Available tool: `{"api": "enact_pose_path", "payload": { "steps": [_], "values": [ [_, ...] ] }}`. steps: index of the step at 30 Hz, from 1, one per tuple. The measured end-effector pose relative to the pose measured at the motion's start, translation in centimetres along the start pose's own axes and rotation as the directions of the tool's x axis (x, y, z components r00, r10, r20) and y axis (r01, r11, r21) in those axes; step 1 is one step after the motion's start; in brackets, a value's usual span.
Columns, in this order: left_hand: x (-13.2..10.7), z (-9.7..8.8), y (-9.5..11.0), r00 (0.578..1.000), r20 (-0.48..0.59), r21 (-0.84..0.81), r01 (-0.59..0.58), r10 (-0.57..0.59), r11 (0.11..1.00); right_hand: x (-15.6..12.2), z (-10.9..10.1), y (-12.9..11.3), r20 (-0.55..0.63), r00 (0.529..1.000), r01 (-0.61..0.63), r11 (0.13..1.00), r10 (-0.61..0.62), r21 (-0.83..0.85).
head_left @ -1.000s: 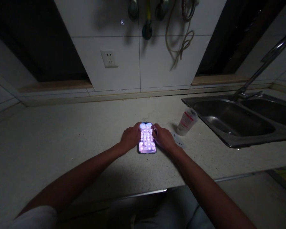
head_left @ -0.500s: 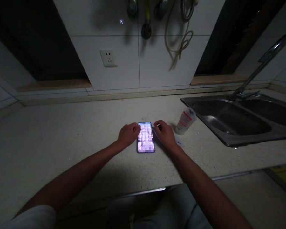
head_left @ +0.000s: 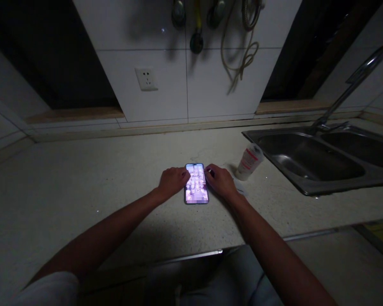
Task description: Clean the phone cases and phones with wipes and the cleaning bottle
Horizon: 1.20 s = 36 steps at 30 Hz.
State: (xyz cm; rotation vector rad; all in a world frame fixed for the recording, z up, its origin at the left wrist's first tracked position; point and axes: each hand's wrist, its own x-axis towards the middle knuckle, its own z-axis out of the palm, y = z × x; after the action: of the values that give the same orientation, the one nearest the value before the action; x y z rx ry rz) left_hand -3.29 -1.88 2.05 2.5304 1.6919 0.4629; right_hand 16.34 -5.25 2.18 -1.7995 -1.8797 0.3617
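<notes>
A smartphone (head_left: 196,187) with a lit, pinkish-purple screen lies face up on the pale countertop (head_left: 127,157). At its left edge is my left hand (head_left: 172,180), fingers curled, the thumb lapping over the upper side of the screen. My right hand (head_left: 221,180) is bent round the upper right edge, thumb and forefinger closed against it. Most of the fingertips are hidden. Just right of my right hand stands a clear plastic cup (head_left: 249,162) with red and white print, tilted in the view. A small pale flat piece (head_left: 240,187) lies partly behind my right wrist.
To the right is a steel double sink (head_left: 309,157) with a tall faucet (head_left: 347,91). On the tiled wall are a power socket (head_left: 146,79), pipe fittings (head_left: 196,42) and a looped cord (head_left: 242,63). The counter's front edge (head_left: 194,256) runs below my forearms.
My right hand has closed in against the phone's right edge. The left thumb sits slightly lower on the screen. The phone and cup stay in place; the view has shifted slightly.
</notes>
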Motion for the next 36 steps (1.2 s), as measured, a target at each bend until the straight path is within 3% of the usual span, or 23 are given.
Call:
{"api": "enact_pose_path", "payload": {
  "steps": [18,24,28,31,33,36],
  "values": [
    [0.0,-0.3,-0.1,0.998,0.045,-0.085,-0.031,0.035,0.996,-0.1,0.1,0.1,0.005,1.0,0.018,0.999,-0.018,-0.044],
    [-0.2,-0.7,0.4,0.998,0.028,-0.063,0.062,-0.061,0.996,-0.2,0.0,-0.1,0.008,1.0,0.023,0.999,-0.023,-0.023],
    [-0.8,-1.5,1.4,0.99,0.047,-0.099,0.139,-0.135,0.985,-0.1,0.0,-0.1,-0.061,0.998,0.013,1.0,-0.012,0.019],
    [-1.1,-2.1,2.2,0.977,0.165,-0.103,0.152,-0.134,0.983,0.0,0.1,0.2,-0.089,0.996,0.024,0.99,-0.012,0.137],
    [-1.1,-2.4,2.5,0.967,0.216,-0.099,0.156,-0.132,0.983,0.1,0.3,0.4,-0.04,0.999,-0.001,0.95,0.014,0.311],
    [-0.9,-2.6,2.7,0.95,0.262,-0.05,0.188,-0.169,0.981,0.2,0.8,0.4,0.111,0.99,-0.139,0.755,0.088,0.64]
  ]
}}
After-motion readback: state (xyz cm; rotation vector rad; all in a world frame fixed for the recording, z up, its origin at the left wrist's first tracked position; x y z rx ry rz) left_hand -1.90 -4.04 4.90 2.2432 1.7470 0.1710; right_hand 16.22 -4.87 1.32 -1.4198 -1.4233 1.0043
